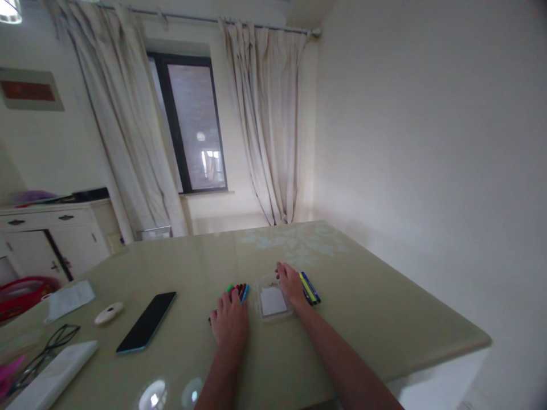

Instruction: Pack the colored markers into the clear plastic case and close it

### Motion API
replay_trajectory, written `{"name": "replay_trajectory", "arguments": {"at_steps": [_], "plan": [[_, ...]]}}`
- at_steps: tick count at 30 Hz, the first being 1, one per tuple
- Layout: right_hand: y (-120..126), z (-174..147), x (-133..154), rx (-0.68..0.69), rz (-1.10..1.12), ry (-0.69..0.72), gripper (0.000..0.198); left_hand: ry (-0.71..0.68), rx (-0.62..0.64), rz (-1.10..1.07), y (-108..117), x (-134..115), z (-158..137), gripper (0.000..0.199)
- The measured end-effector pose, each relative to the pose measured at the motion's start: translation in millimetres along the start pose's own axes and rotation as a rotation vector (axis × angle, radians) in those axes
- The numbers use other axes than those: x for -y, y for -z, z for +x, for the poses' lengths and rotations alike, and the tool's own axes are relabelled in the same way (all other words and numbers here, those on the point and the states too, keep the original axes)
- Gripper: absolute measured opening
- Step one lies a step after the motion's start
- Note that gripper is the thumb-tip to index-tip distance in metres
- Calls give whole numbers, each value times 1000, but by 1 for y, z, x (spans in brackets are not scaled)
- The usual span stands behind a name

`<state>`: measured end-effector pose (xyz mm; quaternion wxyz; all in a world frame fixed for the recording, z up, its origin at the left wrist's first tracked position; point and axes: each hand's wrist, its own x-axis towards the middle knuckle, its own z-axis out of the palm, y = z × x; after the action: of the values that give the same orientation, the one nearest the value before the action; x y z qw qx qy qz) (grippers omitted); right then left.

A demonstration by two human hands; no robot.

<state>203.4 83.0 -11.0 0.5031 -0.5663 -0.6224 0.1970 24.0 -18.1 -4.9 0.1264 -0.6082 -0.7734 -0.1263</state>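
A: What are the hands on?

B: The left hand (229, 320) lies flat, palm down, on a bunch of markers (240, 291), whose coloured ends fan out past the fingertips on the far side. Pressing flat like that would stop round markers rolling on the smooth table (384, 319). Nothing looks pinched between the fingers; whether they curl round a marker underneath, I cannot tell.

A: And the right?

B: The right hand (292, 285) rests with fingers spread, loose, between a clear case (273, 302) on its left and a second lot of pens (310, 287) on its right, touching or nearly touching both. It grips nothing that I can see.

A: Where is the case?

B: In the middle, near the front of the table, between the two hands, lying flat and apparently open, with a white insert showing. Markers sit on either side of it, each lot under or beside a hand, so both lots are in easy reach of the case.

A: Anything else about?

B: Off to the left, well apart: a phone (146, 322) face up, a small white disc (109, 313), a folded paper (68, 299), glasses (53, 341) and a white box (51, 378) at the near edge. Beyond the table stand a window (192, 125) with curtains (269, 119) and a white cabinet (51, 233).
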Motion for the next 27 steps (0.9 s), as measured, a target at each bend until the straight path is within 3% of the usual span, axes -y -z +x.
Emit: {"name": "replay_trajectory", "arguments": {"at_steps": [11,13,15,17,19,22,27], "plan": [[-1,4,-9,-65,97,-12,52,67,-32,-25,-2,10,6,39],[-4,5,-11,-109,133,-23,54,-26,-51,-121,-3,2,5,38],[-6,7,-14,-145,158,-39,56,-209,-42,-248,-5,-10,2,37],[-8,11,-15,-145,125,-49,58,-408,16,-339,-7,-21,-3,37],[-4,18,-17,-109,47,-43,61,-507,101,-391,-8,-27,-7,34],[14,28,-22,-53,-62,-4,51,-551,190,-436,-9,-26,-8,33],[46,23,-34,81,-250,122,29,-547,209,-484,-9,-20,-7,39]]}}
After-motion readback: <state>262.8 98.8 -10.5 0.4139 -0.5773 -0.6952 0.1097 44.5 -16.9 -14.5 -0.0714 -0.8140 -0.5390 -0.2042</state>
